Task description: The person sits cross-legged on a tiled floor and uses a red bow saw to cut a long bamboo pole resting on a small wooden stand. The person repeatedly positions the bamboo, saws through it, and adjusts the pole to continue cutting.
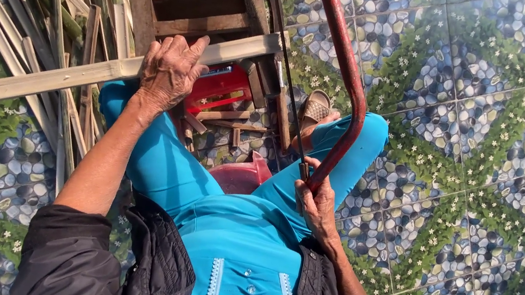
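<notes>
Your right hand is wrapped tight around the bottom end of a red saw frame, fingers fully curled, down by your right knee. The frame curves up and away from you toward the top of the view, and a thin dark blade runs alongside it, from the handle end up past the stool.

Your left hand sits palm down on a long pale bamboo strip, fingers bent over its far edge, pressing it rather than closing right round it (can't tell if the thumb hooks underneath). The strip runs at a slant from the left edge of the view up to the right, and lies across the front of a low wooden stool, just over your left knee.

Under the hand there's something red and plastic with a few short wood offcuts around it. Left of the stool is a loose heap of split bamboo on the patterned tile floor. Between your legs a pink plastic thing peeks out, and a sandal shows near the blade.
</notes>
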